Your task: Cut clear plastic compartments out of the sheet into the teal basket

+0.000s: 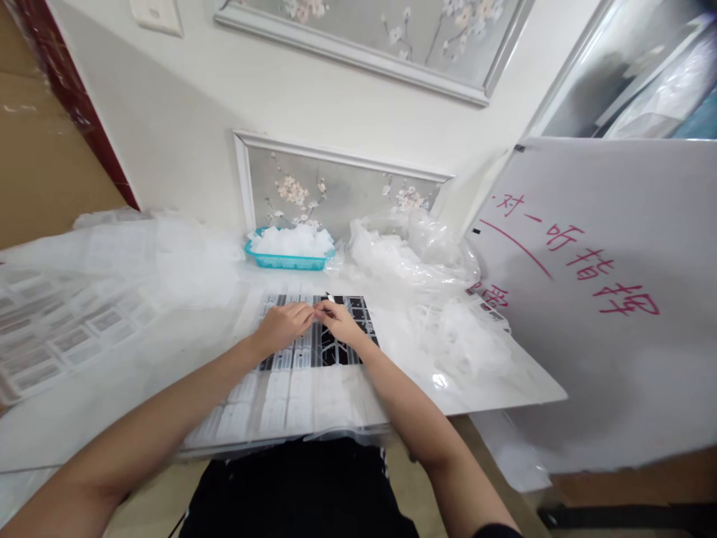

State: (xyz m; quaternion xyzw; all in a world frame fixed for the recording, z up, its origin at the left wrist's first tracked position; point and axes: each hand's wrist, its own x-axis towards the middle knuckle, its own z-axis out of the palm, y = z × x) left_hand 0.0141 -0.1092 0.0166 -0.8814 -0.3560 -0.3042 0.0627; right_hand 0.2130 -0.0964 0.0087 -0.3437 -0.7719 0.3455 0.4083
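Workshop, perhaps: rowed plastic pieces, whiteboard

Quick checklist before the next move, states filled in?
1. Both hands in view: ok, left hand and right hand close together at the fingertips.
2. Item between the fingertips identified: cannot tell, too small.
3. Black panel fully visible: not ok, hands cover part of it.
4. Teal basket upright: ok, heaped with white pieces.
5. Clear plastic bag off the panel: ok, apart.

White wall, framed blossom panels, red-lettered white board
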